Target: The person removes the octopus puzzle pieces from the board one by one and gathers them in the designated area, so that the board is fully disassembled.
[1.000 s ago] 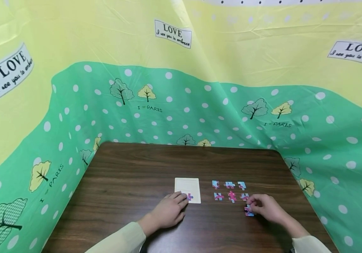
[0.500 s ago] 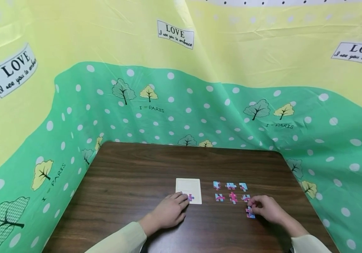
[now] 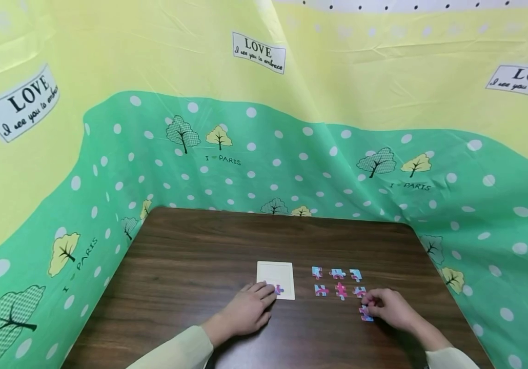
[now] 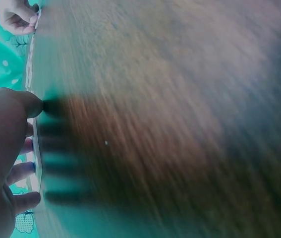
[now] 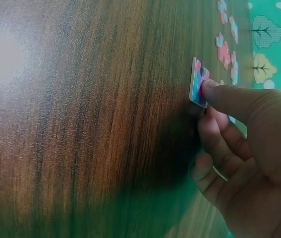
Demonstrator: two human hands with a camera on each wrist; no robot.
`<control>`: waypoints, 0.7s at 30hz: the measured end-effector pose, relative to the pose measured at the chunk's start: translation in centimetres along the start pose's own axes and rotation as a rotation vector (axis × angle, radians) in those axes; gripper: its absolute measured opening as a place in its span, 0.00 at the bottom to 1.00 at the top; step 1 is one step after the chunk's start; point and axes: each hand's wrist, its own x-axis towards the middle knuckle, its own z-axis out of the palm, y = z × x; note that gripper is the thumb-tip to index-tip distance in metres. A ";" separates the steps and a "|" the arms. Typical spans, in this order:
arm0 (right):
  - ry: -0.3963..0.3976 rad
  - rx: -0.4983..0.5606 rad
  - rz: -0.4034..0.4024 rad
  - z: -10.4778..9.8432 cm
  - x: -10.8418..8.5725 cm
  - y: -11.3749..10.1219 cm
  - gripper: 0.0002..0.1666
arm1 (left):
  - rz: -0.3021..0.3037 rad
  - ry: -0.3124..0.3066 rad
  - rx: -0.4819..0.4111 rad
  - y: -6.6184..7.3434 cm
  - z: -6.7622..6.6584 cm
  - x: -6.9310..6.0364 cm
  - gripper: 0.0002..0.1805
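My left hand lies over the lower left corner of a cream puzzle tray, its fingers extended onto it. Beside the fingertips, a pink and purple puzzle piece shows in the tray; my fingers hide part of that corner. At the right, my right hand pinches a blue and pink puzzle piece at its edge. In the right wrist view the thumb presses the top of this puzzle piece, with the other fingers curled beside it, close to the tabletop.
Two rows of loose puzzle pieces lie between the tray and my right hand, among them a pink piece and a blue one. All lie on a dark wooden table. A green and yellow patterned curtain stands around its edges.
The head view has shifted slightly. Both hands stay in nearly the same places, the right one on the same puzzle piece.
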 end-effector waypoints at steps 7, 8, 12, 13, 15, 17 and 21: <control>-0.024 0.000 0.001 -0.2 0.2 -0.2 0.03 | -0.015 -0.009 -0.006 -0.1 -0.2 -0.4 0.29; -0.030 -0.004 0.006 -0.2 0.2 -0.3 0.03 | -0.015 -0.010 -0.007 -0.1 -0.2 -0.5 0.29; -0.046 -0.024 -0.009 -0.4 0.7 -0.7 0.03 | -0.014 -0.011 -0.021 -0.2 -0.2 -0.7 0.28; -0.050 -0.023 -0.014 -0.5 0.9 -0.9 0.03 | -0.013 -0.010 -0.026 -0.3 -0.3 -0.8 0.28; -0.050 -0.019 -0.024 -0.7 1.3 -1.3 0.03 | -0.012 -0.006 -0.039 -0.4 -0.3 -0.9 0.28; -0.049 -0.017 -0.026 -1.0 1.8 -2.0 0.03 | -0.012 -0.001 -0.049 -0.5 -0.4 -0.9 0.27; -0.044 -0.036 -0.048 -1.4 3.1 -3.7 0.03 | -0.015 -0.006 -0.047 -0.8 -0.4 -1.0 0.27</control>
